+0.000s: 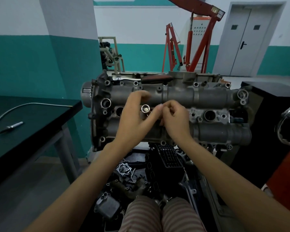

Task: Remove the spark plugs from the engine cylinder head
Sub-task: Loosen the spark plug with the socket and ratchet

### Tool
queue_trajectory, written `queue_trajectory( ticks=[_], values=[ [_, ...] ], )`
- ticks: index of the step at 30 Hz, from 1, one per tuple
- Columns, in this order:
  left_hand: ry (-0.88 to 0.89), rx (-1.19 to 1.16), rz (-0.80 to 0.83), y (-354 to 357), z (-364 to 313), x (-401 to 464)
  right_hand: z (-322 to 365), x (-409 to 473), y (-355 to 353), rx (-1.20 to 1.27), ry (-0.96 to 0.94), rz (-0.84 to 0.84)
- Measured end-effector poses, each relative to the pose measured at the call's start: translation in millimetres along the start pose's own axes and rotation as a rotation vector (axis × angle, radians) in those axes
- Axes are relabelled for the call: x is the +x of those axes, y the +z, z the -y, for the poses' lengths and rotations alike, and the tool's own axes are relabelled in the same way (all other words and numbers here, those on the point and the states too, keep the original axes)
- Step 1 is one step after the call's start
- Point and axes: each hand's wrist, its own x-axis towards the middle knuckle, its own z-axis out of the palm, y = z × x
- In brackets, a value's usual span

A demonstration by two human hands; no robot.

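Note:
The grey engine cylinder head (208, 96) lies across the middle, with open plug wells (210, 115) along its centre. A shiny metal socket (145, 108) with a spark plug tip showing inside stands in the second well from the left. My left hand (134, 121) curls round it, index finger arched above and thumb stretched along its right side. My right hand (174, 118) hovers just right of it, fingers curled, fingertips meeting my left thumb tip; nothing shows in it. One removed spark plug (10, 127) lies on the dark table at left.
A ratchet (124, 78) with a red-black handle rests on the head's far edge. A bent metal tube (23, 106) lies on the left table (40, 131). Loose engine parts (124, 169) fill the floor below. A black stand (266, 104) is at right, a red engine hoist (199, 47) behind.

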Motion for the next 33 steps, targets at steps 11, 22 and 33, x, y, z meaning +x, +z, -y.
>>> queue_trajectory(
  ticks=[11, 22, 33],
  values=[
    [-0.164, -0.599, -0.120, 13, -35, 17, 0, -3, -1, 0.043, -0.014, -0.016],
    [-0.168, -0.623, -0.129, 30, -11, 17, -4, -6, 1, -0.030, -0.069, -0.033],
    [-0.129, -0.440, 0.013, 17, -5, -7, -4, -4, 14, -0.583, -0.179, 0.159]
  ],
)
